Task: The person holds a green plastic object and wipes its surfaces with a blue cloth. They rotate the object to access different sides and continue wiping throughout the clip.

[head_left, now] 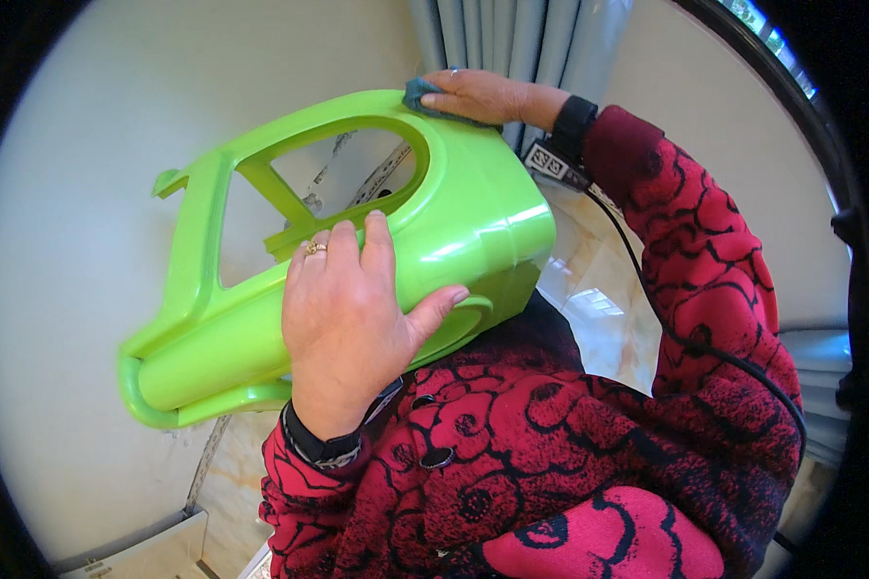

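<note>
A large bright green moulded plastic shell (478, 195) with window-like openings, perhaps the body of a ride-on toy, lies tilted in front of me. My left hand (351, 318) rests on its near side, just below the big opening, fingers over the opening's edge and thumb spread to the right. At the top right edge of the shell, my right hand (471, 94) presses a blue-green cloth (434, 105) flat against the plastic. The underside of the shell is hidden.
Grey-blue curtains (507, 43) hang behind my right hand. A pale wall (80, 217) stands at the left, with glossy marbled floor tiles (601, 311) below. A black cable (641, 282) runs along my right sleeve from a device at the wrist.
</note>
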A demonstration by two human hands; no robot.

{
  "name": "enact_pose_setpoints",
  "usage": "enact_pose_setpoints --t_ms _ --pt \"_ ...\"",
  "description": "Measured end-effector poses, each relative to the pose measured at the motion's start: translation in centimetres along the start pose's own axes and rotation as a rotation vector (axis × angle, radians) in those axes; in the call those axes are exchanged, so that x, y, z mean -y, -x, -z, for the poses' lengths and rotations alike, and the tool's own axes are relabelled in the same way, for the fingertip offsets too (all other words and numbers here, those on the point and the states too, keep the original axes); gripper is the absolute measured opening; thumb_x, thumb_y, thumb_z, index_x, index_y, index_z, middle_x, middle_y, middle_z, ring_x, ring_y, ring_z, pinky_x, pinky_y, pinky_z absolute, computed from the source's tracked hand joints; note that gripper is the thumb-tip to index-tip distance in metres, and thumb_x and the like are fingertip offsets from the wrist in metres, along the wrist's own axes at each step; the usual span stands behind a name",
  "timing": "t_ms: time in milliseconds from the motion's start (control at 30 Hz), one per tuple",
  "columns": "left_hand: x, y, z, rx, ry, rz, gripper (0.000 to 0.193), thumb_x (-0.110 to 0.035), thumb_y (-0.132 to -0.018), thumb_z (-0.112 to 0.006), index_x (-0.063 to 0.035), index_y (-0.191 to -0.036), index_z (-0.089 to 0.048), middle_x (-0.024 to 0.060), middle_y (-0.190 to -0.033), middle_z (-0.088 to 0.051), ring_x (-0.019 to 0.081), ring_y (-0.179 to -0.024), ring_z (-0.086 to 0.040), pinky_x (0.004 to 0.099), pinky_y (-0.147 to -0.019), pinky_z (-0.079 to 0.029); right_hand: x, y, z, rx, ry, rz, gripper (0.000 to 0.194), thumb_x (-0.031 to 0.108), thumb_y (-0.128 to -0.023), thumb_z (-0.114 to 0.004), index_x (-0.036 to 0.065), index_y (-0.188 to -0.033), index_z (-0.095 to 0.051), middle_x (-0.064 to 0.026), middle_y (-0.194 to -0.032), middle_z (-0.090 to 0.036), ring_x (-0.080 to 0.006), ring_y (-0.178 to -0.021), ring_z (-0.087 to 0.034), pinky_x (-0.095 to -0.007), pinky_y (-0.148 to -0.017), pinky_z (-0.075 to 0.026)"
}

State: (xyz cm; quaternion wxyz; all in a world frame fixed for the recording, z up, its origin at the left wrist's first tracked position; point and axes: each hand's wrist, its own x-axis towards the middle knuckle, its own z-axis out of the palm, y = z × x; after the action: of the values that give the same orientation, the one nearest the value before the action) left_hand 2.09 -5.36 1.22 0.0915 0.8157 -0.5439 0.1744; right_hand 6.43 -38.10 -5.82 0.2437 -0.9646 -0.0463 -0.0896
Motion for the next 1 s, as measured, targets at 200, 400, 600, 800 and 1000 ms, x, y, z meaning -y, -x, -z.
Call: enact_pose_setpoints --t_ms 200,400,600,800,1000 --pt "0.0 0.2 -0.4 -0.01 -0.012 -0.005 0.08 -0.055 -0.068 -0.076 0.0049 -0.117 -0.058 0.0206 -0.103 -0.061 0.0361 -0.091 -0.062 0.0458 -0.09 -0.046 4.7 3.2 -0.2 -0.004 -0.054 0.242 0.048 0.043 -0.1 -0.044 0.003 -0.123 -0.058 -0.0234 -0.117 -0.062 -0.039 -0.114 -0.056 -0.044 -0.097 -0.044" --pt "0.3 0.8 -0.4 -0.007 0.002 0.0 0.081 -0.056 -0.068 -0.075 0.0054 -0.117 -0.058 0.0217 -0.106 -0.061 0.0367 -0.095 -0.061 0.0468 -0.092 -0.045 9.6 4.6 0.1 0.104 0.019 0.383 0.041 0.037 -0.1 -0.048 0.0 -0.105 -0.063 -0.0249 -0.102 -0.063 -0.0419 -0.103 -0.057 -0.0501 -0.088 -0.044" --pt "0.9 2.0 0.7 0.053 0.087 -0.017 0.082 -0.055 -0.072 -0.074 0.007 -0.121 -0.055 0.0251 -0.116 -0.058 0.04 -0.109 -0.056 0.0478 -0.098 -0.043 11.9 5.7 -0.3 0.047 0.009 0.467 0.036 0.037 -0.094 -0.055 0.002 -0.101 -0.061 -0.0209 -0.084 -0.061 -0.04 -0.085 -0.057 -0.0471 -0.082 -0.042" --pt "2.4 2.8 6.8 0.209 0.337 -0.055 0.082 -0.043 -0.082 -0.072 0.0029 -0.142 -0.04 0.0251 -0.142 -0.045 0.0392 -0.135 -0.041 0.0437 -0.111 -0.031 12.6 5.9 -0.3 0.048 0.073 0.445 0.036 0.038 -0.092 -0.058 0.003 -0.1 -0.062 -0.0188 -0.084 -0.063 -0.038 -0.088 -0.059 -0.0457 -0.083 -0.043" --pt "7.8 -2.1 9.9 0.023 0.092 -0.103 0.071 -0.037 -0.085 -0.07 0.0052 -0.135 -0.044 0.0268 -0.131 -0.053 0.0415 -0.122 -0.051 0.0432 -0.103 -0.041 14.4 6.8 -0.6 0.002 0.18 0.444 0.034 0.039 -0.088 -0.061 0.006 -0.095 -0.062 -0.0143 -0.085 -0.066 -0.0334 -0.089 -0.062 -0.0436 -0.083 -0.043"
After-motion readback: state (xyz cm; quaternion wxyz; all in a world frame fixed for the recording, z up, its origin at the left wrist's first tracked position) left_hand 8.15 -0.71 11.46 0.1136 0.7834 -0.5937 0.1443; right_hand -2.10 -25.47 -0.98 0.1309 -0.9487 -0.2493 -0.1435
